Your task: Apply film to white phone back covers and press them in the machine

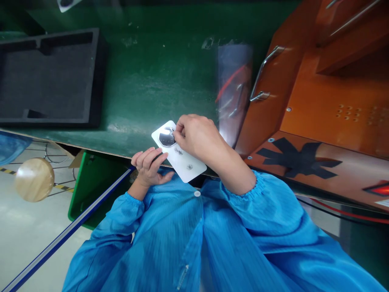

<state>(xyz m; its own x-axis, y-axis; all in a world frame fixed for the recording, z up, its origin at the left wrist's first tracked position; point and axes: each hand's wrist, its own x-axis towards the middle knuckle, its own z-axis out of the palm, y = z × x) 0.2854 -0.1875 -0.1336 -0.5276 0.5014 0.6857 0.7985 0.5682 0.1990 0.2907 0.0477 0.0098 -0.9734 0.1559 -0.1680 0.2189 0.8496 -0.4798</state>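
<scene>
Phone back cover [179, 152]: white, dark glossy octagonal camera patch at its 11 o'clock end, two small grey marks along middle.
Table [152, 77]: dark green, scuffed pale streaks.
Foam tray [48, 77], 10 o'clock: charcoal black.
Cabinet [328, 101], 2 o'clock: orange, black star-shaped mark, silver handle.
Coat sleeves [243, 227]: bright blue, fine stripes, white button.
Bin [94, 182], 8 o'clock: green.
Stool [34, 179]: pale wood.
</scene>
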